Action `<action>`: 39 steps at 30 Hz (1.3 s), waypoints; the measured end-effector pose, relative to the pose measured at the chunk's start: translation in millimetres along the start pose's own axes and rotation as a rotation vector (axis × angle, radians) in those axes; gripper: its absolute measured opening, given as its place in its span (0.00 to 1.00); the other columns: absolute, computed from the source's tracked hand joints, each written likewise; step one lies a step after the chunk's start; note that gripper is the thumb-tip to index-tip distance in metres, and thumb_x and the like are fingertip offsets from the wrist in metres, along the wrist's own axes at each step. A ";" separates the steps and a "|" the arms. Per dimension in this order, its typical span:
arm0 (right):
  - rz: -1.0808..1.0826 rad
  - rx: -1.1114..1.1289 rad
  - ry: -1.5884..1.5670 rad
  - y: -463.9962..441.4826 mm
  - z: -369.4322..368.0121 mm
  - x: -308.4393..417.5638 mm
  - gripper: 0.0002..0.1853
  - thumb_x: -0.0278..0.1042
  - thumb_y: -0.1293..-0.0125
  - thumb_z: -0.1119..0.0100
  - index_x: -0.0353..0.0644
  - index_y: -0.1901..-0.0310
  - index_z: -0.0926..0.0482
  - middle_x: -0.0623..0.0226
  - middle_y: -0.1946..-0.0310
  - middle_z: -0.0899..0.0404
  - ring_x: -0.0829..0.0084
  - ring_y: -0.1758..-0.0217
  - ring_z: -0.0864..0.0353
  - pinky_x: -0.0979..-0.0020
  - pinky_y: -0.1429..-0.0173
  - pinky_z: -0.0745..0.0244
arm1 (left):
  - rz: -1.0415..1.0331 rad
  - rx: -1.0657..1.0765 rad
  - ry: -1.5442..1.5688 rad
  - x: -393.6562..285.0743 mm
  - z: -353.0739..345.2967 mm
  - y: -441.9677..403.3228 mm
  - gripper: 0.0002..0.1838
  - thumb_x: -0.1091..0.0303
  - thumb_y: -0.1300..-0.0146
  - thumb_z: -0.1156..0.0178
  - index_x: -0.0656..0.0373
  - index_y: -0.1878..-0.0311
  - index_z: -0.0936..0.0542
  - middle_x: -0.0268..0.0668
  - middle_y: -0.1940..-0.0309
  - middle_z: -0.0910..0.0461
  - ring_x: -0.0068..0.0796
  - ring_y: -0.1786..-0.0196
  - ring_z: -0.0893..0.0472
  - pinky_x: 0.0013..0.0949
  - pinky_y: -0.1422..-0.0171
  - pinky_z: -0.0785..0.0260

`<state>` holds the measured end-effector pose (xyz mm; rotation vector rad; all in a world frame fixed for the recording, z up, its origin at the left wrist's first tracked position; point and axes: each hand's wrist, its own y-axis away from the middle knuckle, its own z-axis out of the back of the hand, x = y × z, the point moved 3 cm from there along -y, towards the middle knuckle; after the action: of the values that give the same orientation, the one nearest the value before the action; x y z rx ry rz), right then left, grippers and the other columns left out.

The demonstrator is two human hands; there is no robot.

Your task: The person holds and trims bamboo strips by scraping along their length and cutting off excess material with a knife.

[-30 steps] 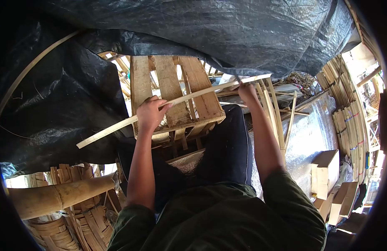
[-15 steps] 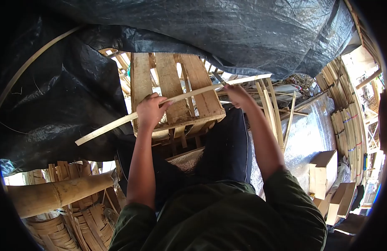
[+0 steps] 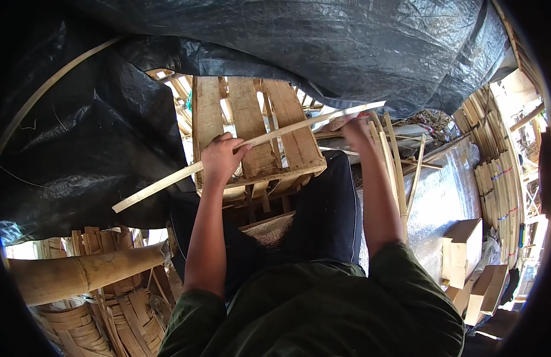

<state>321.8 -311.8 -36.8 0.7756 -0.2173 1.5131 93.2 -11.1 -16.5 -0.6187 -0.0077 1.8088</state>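
A pale strip slants across the middle of the frame, its lower end at centre left, its upper end right of centre beneath the tarp. The left hand has its fingers closed round it, over the crate. The right hand is just below the upper end — blurred, so I cannot tell whether its fingers grip anything. A pole lies lower left.

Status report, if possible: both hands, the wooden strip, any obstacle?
Left hand gripping wooden strip. Right hand near its far end, blurred, grip unclear. Strip slants across crate in view. Black sheet near far end, contact unclear.
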 end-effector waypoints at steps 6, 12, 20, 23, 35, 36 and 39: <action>-0.051 0.120 -0.140 6.4 2.1 10.4 0.25 0.49 0.22 0.59 0.31 0.46 0.26 0.64 0.82 0.30 0.73 0.86 0.32 0.66 0.82 0.36 | 0.003 0.001 -0.013 -0.2 1.9 -0.6 0.18 0.43 0.39 0.34 0.47 0.61 0.11 0.31 0.68 0.20 0.37 0.61 0.16 0.40 0.57 0.24; -0.032 0.091 -0.332 24.9 -41.4 17.7 0.24 0.52 0.20 0.60 0.35 0.52 0.25 0.74 0.83 0.37 0.77 0.88 0.40 0.69 0.86 0.47 | -0.027 -0.014 -0.024 -0.9 0.6 2.2 0.17 0.44 0.39 0.34 0.46 0.62 0.11 0.30 0.69 0.20 0.37 0.62 0.16 0.41 0.58 0.24; 0.300 -0.146 0.020 3.4 -69.0 13.7 0.22 0.44 0.25 0.52 0.29 0.51 0.21 0.50 0.75 0.18 0.60 0.80 0.19 0.56 0.76 0.28 | 0.000 -0.002 -0.022 -2.1 5.1 1.0 0.16 0.44 0.39 0.33 0.46 0.62 0.11 0.30 0.70 0.21 0.37 0.63 0.16 0.41 0.60 0.24; -0.106 0.323 -0.208 -5.8 -23.4 13.1 0.14 0.34 0.28 0.54 0.35 0.52 0.20 0.70 0.85 0.36 0.76 0.89 0.39 0.66 0.86 0.47 | 0.003 0.000 0.011 -1.7 4.1 1.3 0.16 0.45 0.40 0.33 0.46 0.62 0.11 0.30 0.70 0.21 0.37 0.63 0.16 0.41 0.60 0.24; -0.090 0.186 -0.138 15.2 -16.2 37.9 0.20 0.43 0.23 0.55 0.31 0.59 0.22 0.68 0.85 0.31 0.74 0.87 0.32 0.64 0.84 0.38 | 0.011 -0.007 -0.001 -1.7 3.0 2.5 0.16 0.45 0.40 0.32 0.46 0.63 0.11 0.31 0.70 0.20 0.37 0.63 0.16 0.41 0.59 0.24; -0.059 0.078 -0.081 22.0 -13.2 40.4 0.20 0.41 0.23 0.55 0.29 0.58 0.21 0.63 0.83 0.26 0.70 0.85 0.27 0.63 0.83 0.34 | 0.014 -0.002 0.003 -1.6 3.6 1.6 0.16 0.45 0.40 0.32 0.46 0.63 0.11 0.30 0.70 0.20 0.37 0.63 0.16 0.41 0.59 0.24; 0.190 0.161 0.083 57.3 -55.6 62.2 0.23 0.45 0.24 0.54 0.28 0.58 0.20 0.54 0.78 0.21 0.64 0.79 0.20 0.61 0.75 0.27 | 0.012 0.006 -0.014 -0.8 4.5 0.2 0.16 0.45 0.40 0.33 0.46 0.63 0.11 0.30 0.70 0.20 0.36 0.63 0.16 0.41 0.60 0.24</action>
<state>255.2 -236.7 -23.9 0.8357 -0.1099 1.7555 91.3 -10.5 -12.4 -0.6030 -0.0079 1.8244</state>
